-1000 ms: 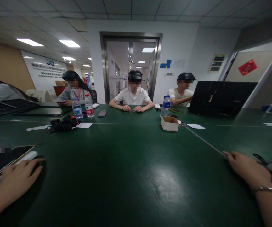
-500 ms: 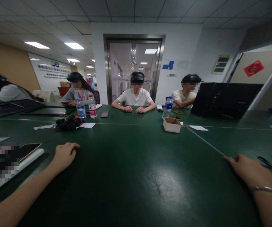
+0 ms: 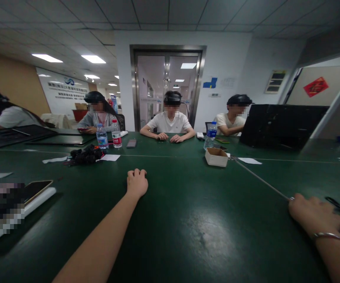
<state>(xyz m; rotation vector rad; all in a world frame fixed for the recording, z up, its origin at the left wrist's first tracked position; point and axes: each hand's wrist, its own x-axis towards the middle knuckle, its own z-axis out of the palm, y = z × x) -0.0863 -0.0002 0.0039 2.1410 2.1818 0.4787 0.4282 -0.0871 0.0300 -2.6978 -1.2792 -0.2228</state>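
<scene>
Indoors, glass doors (image 3: 151,90) beyond green table (image 3: 170,232), left fingers (image 3: 136,174), right fingers (image 3: 296,199) bent, grip unclear.

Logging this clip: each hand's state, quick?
Left hand: partly curled, nothing visibly held; open or closed unclear.
Right hand: palm hidden; grip and contents cannot be told.

Red-capped bottle (image 3: 116,135) just beside a blue-labelled bottle (image 3: 102,138), black monitor (image 3: 282,124) at right, glass double door (image 3: 150,80), red wall decoration (image 3: 316,87)
</scene>
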